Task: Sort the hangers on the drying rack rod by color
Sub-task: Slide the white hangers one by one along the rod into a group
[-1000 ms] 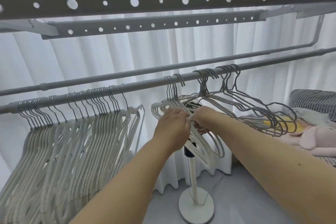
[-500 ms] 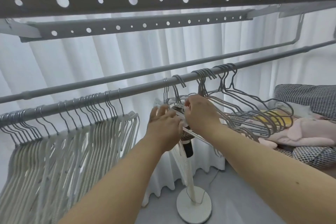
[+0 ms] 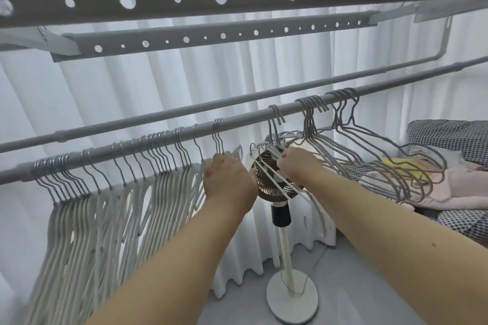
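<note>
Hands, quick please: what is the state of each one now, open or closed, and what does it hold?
Left hand: closed, gripping white hangers just below their hooks.
Right hand: closed, pinching a white hanger in front of the fan.

L hand [image 3: 229, 182] + R hand [image 3: 298, 163] grip white hangers [image 3: 111, 208] under rod [image 3: 237, 124].

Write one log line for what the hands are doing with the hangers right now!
left hand: grips white wire hangers | right hand: holds white hanger | grey metal rod: grey wire hangers rightward
</note>
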Demonstrator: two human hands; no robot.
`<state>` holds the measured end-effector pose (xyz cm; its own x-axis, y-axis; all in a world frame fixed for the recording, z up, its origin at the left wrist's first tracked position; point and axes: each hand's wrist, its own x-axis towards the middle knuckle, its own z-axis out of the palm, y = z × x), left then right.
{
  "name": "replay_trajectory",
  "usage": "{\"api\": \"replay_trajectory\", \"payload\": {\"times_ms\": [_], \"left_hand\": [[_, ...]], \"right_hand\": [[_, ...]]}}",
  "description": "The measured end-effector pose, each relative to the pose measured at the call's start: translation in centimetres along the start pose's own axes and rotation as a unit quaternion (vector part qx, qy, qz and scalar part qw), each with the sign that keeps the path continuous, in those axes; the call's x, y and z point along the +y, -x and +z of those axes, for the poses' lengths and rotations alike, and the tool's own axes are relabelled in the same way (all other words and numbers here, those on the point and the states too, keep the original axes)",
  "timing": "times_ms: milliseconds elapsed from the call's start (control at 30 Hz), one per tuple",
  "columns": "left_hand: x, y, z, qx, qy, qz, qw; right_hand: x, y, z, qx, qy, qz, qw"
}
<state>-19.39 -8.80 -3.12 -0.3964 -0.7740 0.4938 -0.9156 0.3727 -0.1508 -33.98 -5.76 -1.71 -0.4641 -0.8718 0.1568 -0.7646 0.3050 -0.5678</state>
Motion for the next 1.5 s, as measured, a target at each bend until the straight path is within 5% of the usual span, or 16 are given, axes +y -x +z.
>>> {"api": "replay_trajectory", "payload": {"times_ms": [167, 267, 333, 500, 767, 1100, 1200, 1367, 1500], "left_hand": [[1.2, 0.1, -1.4, -0.046, 0.181, -0.006, 0.982], [2.6, -0.7, -1.3, -0.159, 0.475, -0.083, 0.861], [3.6, -0.4, -1.3, -0.207, 0.572, -0.125, 0.784], [4.9, -0.7, -0.6, -0.179, 0.646, -0.194, 0.716], [6.1, -4.4, -1.8, -0.176, 0.712, -0.264, 0.626], [5.8, -5.8, -2.1, -0.170, 0.735, -0.303, 0.583], [5.6, -4.0, -2.0, -0.202, 0.729, -0.305, 0.579], [4.6, -0.9, -3.0, -0.279, 0.757, -0.302, 0.509], [3.3, 0.7, -5.0, -0.318, 0.715, -0.282, 0.555]], "right_hand": [[-1.0, -0.5, -1.1, -0.116, -0.195, 0.083, 0.970], [-0.7, 0.3, -1.5, -0.135, -0.267, 0.055, 0.953], [-0.3, 0.5, -1.7, -0.114, -0.243, 0.013, 0.963], [2.8, -0.7, -1.5, -0.031, -0.264, 0.026, 0.964], [5.0, -1.6, -3.7, -0.023, -0.057, -0.064, 0.996], [3.6, 1.0, -5.0, 0.119, 0.069, -0.170, 0.976], [2.2, 2.8, -5.1, 0.079, -0.012, -0.188, 0.979], [1.1, 3.0, -3.0, -0.051, -0.132, -0.105, 0.984], [0.6, 2.7, -1.3, -0.084, -0.057, -0.061, 0.993]]}}
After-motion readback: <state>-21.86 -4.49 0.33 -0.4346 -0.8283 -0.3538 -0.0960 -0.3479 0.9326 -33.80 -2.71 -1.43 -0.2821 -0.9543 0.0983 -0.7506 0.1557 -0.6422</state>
